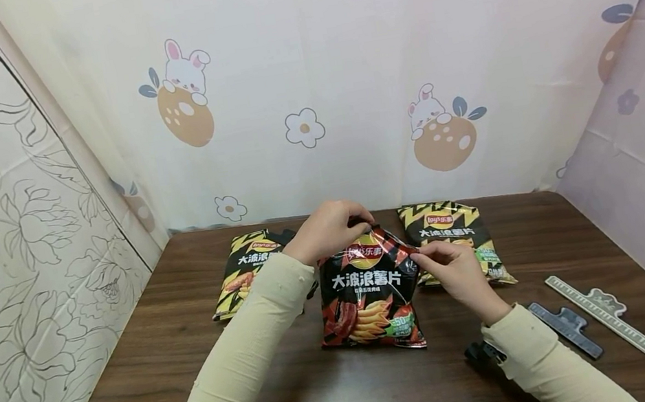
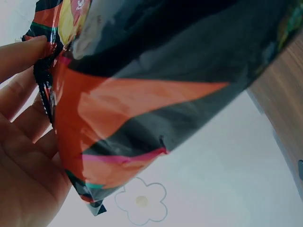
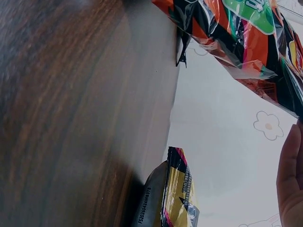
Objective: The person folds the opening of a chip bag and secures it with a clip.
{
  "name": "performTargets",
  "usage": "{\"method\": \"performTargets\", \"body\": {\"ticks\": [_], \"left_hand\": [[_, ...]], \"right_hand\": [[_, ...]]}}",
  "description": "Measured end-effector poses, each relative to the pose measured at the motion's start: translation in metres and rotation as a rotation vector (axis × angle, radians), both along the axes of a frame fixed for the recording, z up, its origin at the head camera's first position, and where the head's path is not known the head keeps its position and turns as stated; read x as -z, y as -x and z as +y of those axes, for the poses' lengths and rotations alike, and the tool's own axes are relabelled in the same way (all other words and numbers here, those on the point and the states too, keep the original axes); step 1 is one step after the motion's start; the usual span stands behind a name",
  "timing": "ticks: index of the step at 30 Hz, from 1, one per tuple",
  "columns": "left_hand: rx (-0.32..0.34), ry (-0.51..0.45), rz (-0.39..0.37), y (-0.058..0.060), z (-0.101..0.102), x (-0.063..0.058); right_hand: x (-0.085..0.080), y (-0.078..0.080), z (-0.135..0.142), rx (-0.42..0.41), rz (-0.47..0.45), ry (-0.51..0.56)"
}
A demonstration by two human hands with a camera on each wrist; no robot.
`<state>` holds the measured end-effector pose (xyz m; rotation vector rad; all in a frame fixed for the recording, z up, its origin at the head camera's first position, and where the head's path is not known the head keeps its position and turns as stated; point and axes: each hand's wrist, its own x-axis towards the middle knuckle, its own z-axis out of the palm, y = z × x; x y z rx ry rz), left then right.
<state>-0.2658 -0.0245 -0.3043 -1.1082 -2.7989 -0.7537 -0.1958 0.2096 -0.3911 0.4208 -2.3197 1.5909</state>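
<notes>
A black and red chip bag stands upright at the middle of the table, its front facing me. My left hand pinches its top edge near the centre; in the left wrist view the thumb presses the crumpled top seam. With thumb and fingers my right hand pinches the bag's upper right corner. The top edge slopes down between the two hands. Only part of the right hand shows in the right wrist view, at the bag's edge.
Behind lie two black and yellow chip bags, one at left, partly behind my left arm, and one at right. A grey sealing clip and a pale one lie at right on the wooden table. A patterned curtain hangs behind.
</notes>
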Motion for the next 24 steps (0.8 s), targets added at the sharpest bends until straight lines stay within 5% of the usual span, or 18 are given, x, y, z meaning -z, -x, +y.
{"method": "performTargets", "body": {"ticks": [24], "left_hand": [[-0.020, 0.073, 0.001, -0.005, 0.013, -0.004]], "right_hand": [[0.000, 0.001, 0.000, 0.002, 0.003, -0.018]]}}
